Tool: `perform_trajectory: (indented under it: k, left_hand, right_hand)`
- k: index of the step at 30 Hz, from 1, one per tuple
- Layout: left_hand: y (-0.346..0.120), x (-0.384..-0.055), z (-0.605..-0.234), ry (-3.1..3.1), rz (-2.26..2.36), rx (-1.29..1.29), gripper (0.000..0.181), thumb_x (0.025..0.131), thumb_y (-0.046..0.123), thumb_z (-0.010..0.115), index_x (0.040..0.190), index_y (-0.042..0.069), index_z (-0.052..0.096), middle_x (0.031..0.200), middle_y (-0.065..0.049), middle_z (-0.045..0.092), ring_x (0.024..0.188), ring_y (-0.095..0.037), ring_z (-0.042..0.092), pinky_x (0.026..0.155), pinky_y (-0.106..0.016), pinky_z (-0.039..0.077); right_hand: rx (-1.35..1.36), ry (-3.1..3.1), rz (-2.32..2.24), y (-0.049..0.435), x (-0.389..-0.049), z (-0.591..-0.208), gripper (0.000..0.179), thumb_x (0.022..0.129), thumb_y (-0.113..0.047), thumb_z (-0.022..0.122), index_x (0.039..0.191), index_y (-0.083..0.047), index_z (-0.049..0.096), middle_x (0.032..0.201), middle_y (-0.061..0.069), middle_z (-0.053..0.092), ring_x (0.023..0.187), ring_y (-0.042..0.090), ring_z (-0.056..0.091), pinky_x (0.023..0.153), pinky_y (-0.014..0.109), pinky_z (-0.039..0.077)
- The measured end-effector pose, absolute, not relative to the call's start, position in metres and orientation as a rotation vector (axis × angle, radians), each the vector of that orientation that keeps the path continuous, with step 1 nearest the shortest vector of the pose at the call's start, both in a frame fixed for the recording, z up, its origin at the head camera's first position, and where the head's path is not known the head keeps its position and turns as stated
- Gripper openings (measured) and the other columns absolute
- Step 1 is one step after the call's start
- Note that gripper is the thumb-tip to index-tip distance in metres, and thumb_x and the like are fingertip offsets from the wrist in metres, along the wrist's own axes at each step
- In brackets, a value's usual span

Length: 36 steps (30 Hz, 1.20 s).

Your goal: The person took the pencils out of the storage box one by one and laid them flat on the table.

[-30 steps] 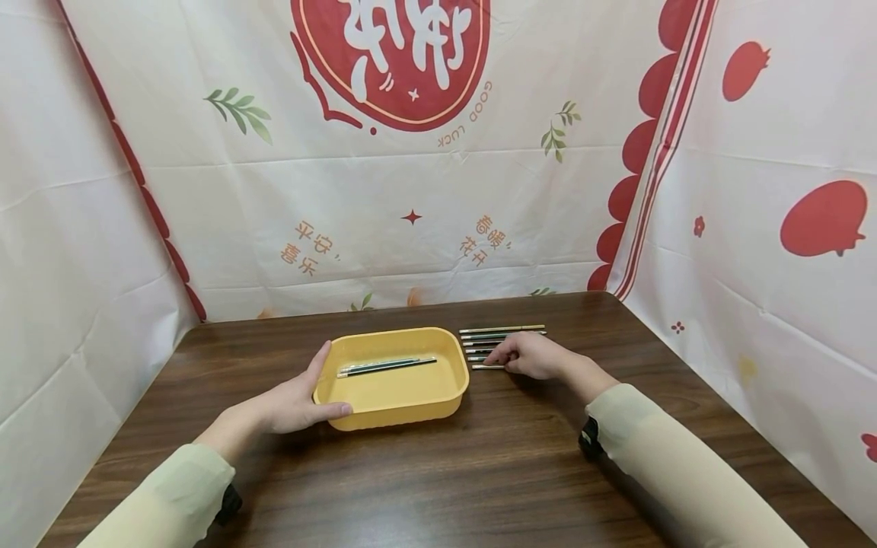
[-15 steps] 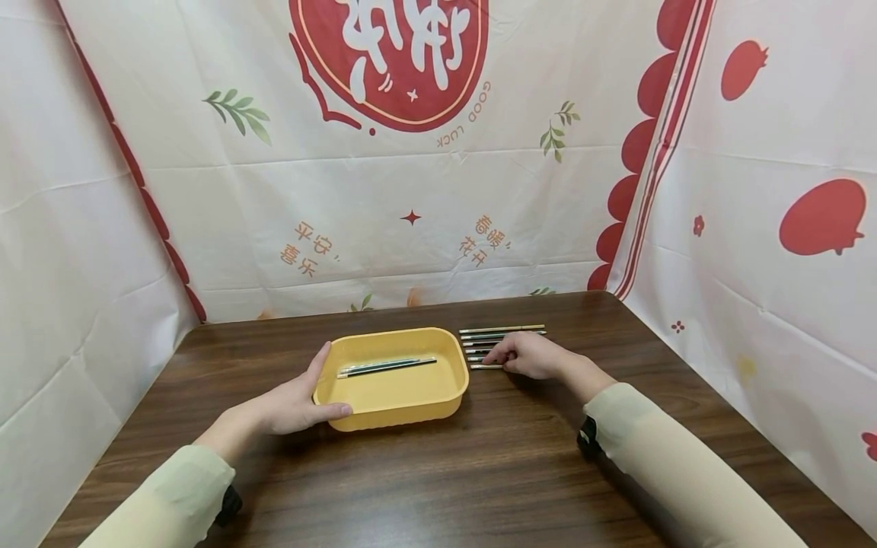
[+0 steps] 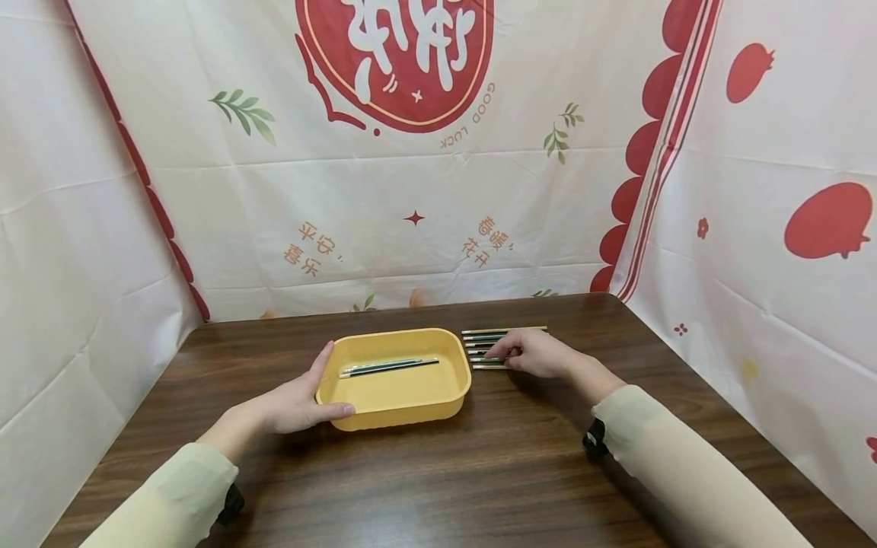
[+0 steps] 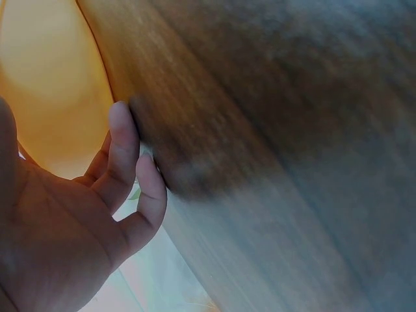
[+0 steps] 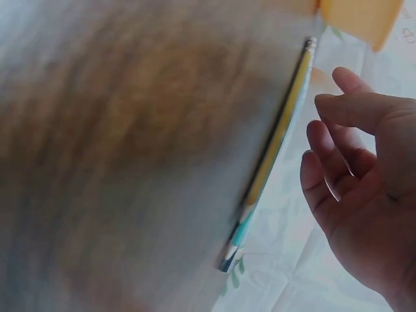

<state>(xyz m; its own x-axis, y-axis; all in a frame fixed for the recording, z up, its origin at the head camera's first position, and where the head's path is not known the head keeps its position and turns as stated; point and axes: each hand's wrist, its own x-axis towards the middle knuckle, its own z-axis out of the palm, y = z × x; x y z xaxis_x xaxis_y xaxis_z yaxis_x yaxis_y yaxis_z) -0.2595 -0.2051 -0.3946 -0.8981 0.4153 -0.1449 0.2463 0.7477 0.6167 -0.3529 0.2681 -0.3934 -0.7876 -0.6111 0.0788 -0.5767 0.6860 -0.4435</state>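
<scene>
A yellow plastic bin [image 3: 404, 417] stands on the table with a few dark green pencils [image 3: 390, 368] lying inside. My left hand [image 3: 294, 403] grips its left end, thumb over the front rim and fingers round the side. The left wrist view shows the fingers [image 4: 123, 136] bent against the bin. Right of the bin lies a row of several pencils [image 3: 479, 344], side by side. Over the row's near part is my right hand [image 3: 537, 354], loosely bent, hiding part of the pencils. In the right wrist view a yellow pencil [image 5: 279, 140] lies beside the fingers, with nothing visible between them.
The dark wooden table [image 3: 411, 487] extends toward me in front of the bin. A white printed cloth [image 3: 384, 190] hangs behind it, and further cloth [image 3: 767, 289] closes off the sides.
My right fingertips have lifted slightly away from the nearest pencil, showing more of it. The left hand and the bin have stayed put; the head view has shifted slightly.
</scene>
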Motion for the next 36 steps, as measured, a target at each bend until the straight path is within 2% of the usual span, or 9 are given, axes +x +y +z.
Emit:
perform_trajectory:
  k: [5,10,15,26,36]
  left_hand:
    - [-0.205,-0.26,-0.394,2.675,0.886,0.514,0.134,0.097,0.066,0.076,0.174,0.014,-0.02,0.178,-0.035,0.018,0.16,-0.049,0.037,0.128,-0.067,0.031]
    - [-0.206,-0.259,-0.394,2.671,0.884,0.513,0.134,0.097,0.066,0.076,0.174,0.013,-0.02,0.178,-0.036,0.016,0.161,-0.05,0.035,0.128,-0.068,0.031]
    - [-0.206,-0.26,-0.395,2.674,0.881,0.519,0.133,0.097,0.065,0.076,0.174,0.013,-0.019,0.178,-0.036,0.016,0.16,-0.05,0.036,0.128,-0.067,0.031]
    - [-0.206,-0.261,-0.394,2.668,0.887,0.528,0.133,0.097,0.065,0.075,0.175,0.012,-0.018,0.178,-0.036,0.016,0.16,-0.05,0.036,0.128,-0.067,0.031]
    - [-0.206,-0.262,-0.394,2.669,0.887,0.525,0.132,0.098,0.065,0.075,0.175,0.012,-0.018,0.178,-0.036,0.017,0.161,-0.049,0.035,0.129,-0.066,0.03]
  right_hand:
    - [-0.887,2.787,-0.86,0.262,-0.345,-0.381,0.033,0.102,0.0,0.069,0.127,-0.016,0.083,0.121,0.008,0.077,0.102,0.017,0.062,0.089,0.033,0.053]
    - [-0.924,2.785,-0.902,0.25,-0.342,-0.37,0.03,0.103,-0.004,0.07,0.127,-0.018,0.083,0.127,0.006,0.079,0.107,0.017,0.065,0.091,0.035,0.054]
    - [-0.985,2.759,-0.94,0.231,-0.337,-0.359,0.029,0.104,-0.008,0.072,0.131,-0.015,0.08,0.128,0.007,0.08,0.103,0.015,0.068,0.086,0.032,0.056]
    - [-1.031,2.66,-1.022,0.182,-0.334,-0.354,0.028,0.105,-0.011,0.071,0.132,-0.01,0.079,0.12,0.009,0.078,0.1,0.016,0.068,0.085,0.031,0.057]
    - [-1.126,2.596,-1.031,0.138,-0.343,-0.363,0.027,0.104,-0.01,0.072,0.129,-0.006,0.079,0.118,0.011,0.079,0.105,0.016,0.07,0.092,0.031,0.058]
